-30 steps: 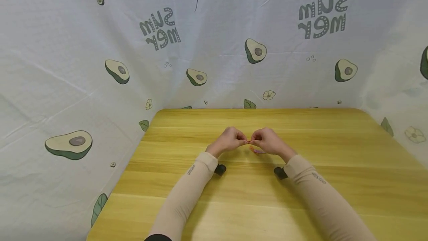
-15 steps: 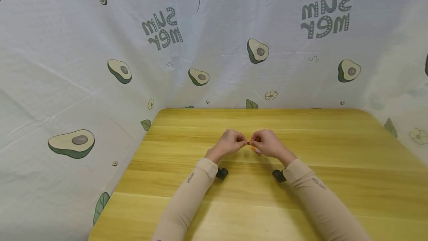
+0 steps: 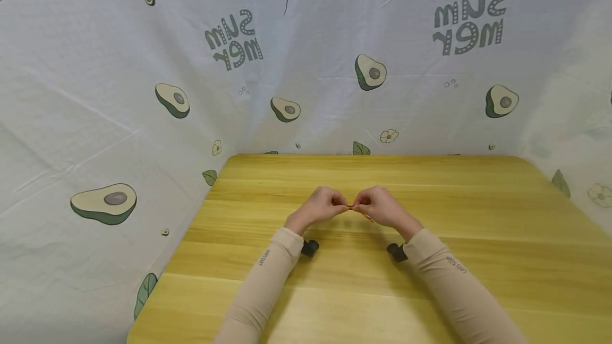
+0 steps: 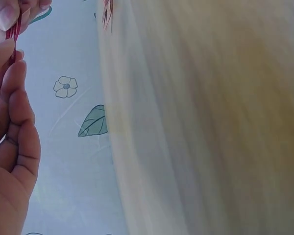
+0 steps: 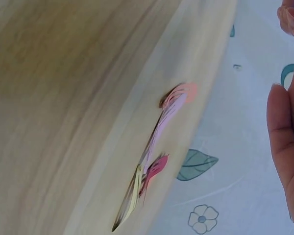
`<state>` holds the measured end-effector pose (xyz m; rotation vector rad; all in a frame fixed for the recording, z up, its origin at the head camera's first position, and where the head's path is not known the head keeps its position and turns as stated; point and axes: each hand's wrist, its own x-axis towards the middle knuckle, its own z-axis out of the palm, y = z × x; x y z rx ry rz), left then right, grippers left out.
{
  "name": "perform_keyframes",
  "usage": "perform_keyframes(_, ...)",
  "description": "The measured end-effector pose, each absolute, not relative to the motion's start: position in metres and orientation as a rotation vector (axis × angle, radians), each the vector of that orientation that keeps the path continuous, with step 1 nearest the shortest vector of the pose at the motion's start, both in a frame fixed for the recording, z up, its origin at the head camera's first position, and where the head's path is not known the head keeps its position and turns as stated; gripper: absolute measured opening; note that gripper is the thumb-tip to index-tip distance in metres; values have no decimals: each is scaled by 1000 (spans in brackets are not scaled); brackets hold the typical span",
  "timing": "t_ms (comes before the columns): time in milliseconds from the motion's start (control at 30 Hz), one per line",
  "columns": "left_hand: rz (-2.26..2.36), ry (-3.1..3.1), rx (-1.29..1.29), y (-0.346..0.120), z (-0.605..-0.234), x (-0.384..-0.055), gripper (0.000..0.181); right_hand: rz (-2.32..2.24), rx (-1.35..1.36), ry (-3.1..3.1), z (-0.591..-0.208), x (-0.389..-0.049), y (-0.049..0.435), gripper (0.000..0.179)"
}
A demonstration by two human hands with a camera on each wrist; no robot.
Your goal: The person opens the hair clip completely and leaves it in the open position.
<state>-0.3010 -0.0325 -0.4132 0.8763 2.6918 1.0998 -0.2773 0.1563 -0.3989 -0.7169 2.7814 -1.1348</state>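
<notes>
In the head view my left hand (image 3: 321,206) and right hand (image 3: 381,207) meet above the middle of the table, fingertips almost touching. Between them both hands pinch a short bundle of thin red strands (image 3: 350,207). The left wrist view shows these red strands (image 4: 14,36) running from the left thumb and fingers up to the right hand's fingertips. Below the right hand in the right wrist view is a string of looped thin strips, coloured orange, lavender (image 5: 164,120), yellow and red. Whether it joins the pinched strands is hidden.
The wooden table (image 3: 354,291) spreads around both hands. A white cloth (image 3: 315,46) printed with avocados hangs behind it and at the sides. A black wrist mount shows under the left sleeve (image 3: 310,248) and another under the right.
Both hands have shifted slightly left and a little nearer, still pinching the red strands. Less of the coloured strip shows beneath the right hand.
</notes>
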Motion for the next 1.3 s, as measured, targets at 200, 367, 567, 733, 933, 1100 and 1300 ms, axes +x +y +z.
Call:
perform_keyframes(200,1074,2663,933,-39,-410,-302,7,-1161,-701,2691,-396,-277,158,11)
perform_keyframes(367,1063,2621,961,-45,-408,-304,5,-1178,-717,2600,-394,-279,159,11)
perform_keyframes(567,1032,2572,983,-49,-408,-305,4,-1150,-746,2529,-391,-281,159,12)
perform_keyframes(733,986,2541,1007,-52,-410,-306,5,-1087,-777,2518,-392,-283,157,10)
perform_keyframes(933,919,2518,1007,-53,-411,-305,6,-1086,-813,2474,-395,-283,153,7)
perform_keyframes(1100,889,2509,1002,-54,-411,-303,7,-1099,-792,2435,-396,-282,151,5)
perform_keyframes(1300,860,2470,1018,-56,-415,-303,8,-1072,-776,2387,-400,-283,149,7)
